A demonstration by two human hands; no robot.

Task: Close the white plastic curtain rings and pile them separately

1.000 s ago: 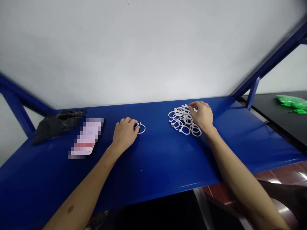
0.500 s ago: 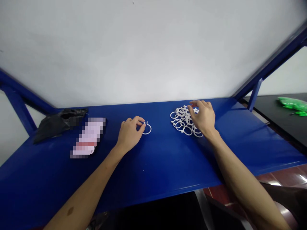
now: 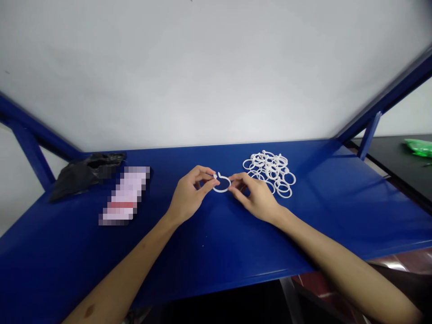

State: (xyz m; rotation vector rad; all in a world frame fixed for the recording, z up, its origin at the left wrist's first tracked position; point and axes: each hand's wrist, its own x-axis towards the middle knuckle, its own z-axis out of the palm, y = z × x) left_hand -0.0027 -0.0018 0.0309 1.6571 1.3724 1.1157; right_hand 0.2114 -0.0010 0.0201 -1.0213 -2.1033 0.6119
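Note:
A white plastic curtain ring (image 3: 222, 191), with a gap at its top, is held between my two hands just above the blue table. My left hand (image 3: 189, 193) pinches the clasp end at the ring's left side between thumb and fingers. On the opposite side, my right hand (image 3: 259, 199) has its thumb and fingertips closed on the ring's right edge. A loose pile of several similar white rings (image 3: 272, 167) lies just beyond my right hand, which partly covers the nearest ones.
The blue table (image 3: 209, 256) backs onto a pale wall (image 3: 209, 76). A black plastic bag (image 3: 84, 175) and a pixelated pinkish rectangular object (image 3: 126, 193) lie on the left. Blue metal braces (image 3: 369, 135) stand at both ends. A green bag (image 3: 418, 147) rests on a black surface at right.
My right hand has come left from the pile and now grips the ring's right side. My left hand has moved slightly right with the ring.

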